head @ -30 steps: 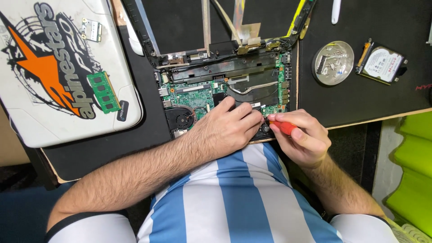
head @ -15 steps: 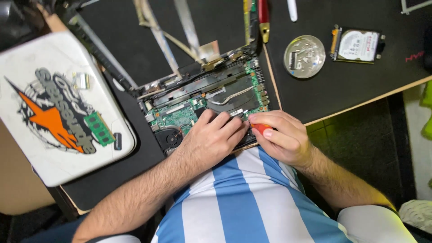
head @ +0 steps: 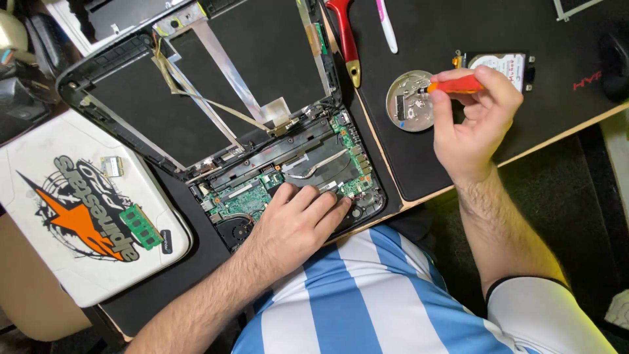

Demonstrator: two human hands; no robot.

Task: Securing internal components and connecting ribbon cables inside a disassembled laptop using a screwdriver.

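- The left hand (head: 298, 223) lies flat on the open laptop (head: 288, 177). Its fingers are spread a little and press on the near edge of the green board (head: 246, 195). It grips nothing.
- The right hand (head: 468, 124) is up over the black mat (head: 511, 33). It pinches a small screwdriver (head: 458, 84) with an orange-red handle between thumb and fingers.
- The tip of the screwdriver points left, over the round silver dish (head: 409, 101). I cannot tell if the tip touches the dish.
- The dish sits on the mat, just right of the laptop. Tiny parts lie in it.
- Just behind the right hand lies a silver hard drive (head: 501, 62), partly hidden by the fingers.
- The laptop has no keyboard cover. You can see the board, a copper pipe (head: 321, 165) and a small black fan (head: 234, 229) at the near left.
- The screen part (head: 196, 85) is tipped back flat. It is black, with silver strips across it.
- A tool with a red handle (head: 344, 29) lies on the mat behind the dish. A white and pink stick (head: 386, 26) lies beside it.
- To the left lies a white lid (head: 72, 262) with a big orange star picture. A green memory stick (head: 141, 226) and a small card (head: 113, 165) rest on it.
- The person wears a blue and white striped shirt (head: 367, 295).
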